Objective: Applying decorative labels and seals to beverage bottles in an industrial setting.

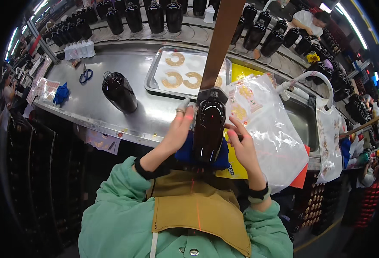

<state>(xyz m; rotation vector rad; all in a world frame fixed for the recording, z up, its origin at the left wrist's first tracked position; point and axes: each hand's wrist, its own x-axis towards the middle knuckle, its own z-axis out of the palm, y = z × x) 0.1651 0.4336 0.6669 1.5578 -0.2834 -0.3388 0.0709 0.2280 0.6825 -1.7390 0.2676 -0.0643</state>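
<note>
A dark, glossy bottle [208, 129] lies in front of me on a blue cloth [184, 153], its neck pointing away. Along its left side is my left hand [178, 131], fingers stretched out and a pale cover on one fingertip. On the other side my right hand [243, 146] has its fingers apart, close to the glass; whether they touch it I cannot tell. Red light spots show on the bottle and my fingertips. Beyond it, a metal tray [150, 86] holds several gold C-shaped labels [172, 80] on white sheets.
A second dark bottle [119, 92] stands on the metal bench at left, near blue scissors [85, 75]. A brown upright bar [219, 43] rises behind the bottle. Plastic sheets [269, 129] cover the right side, beside a sink [303, 118]. Rows of bottles [155, 17] line the back.
</note>
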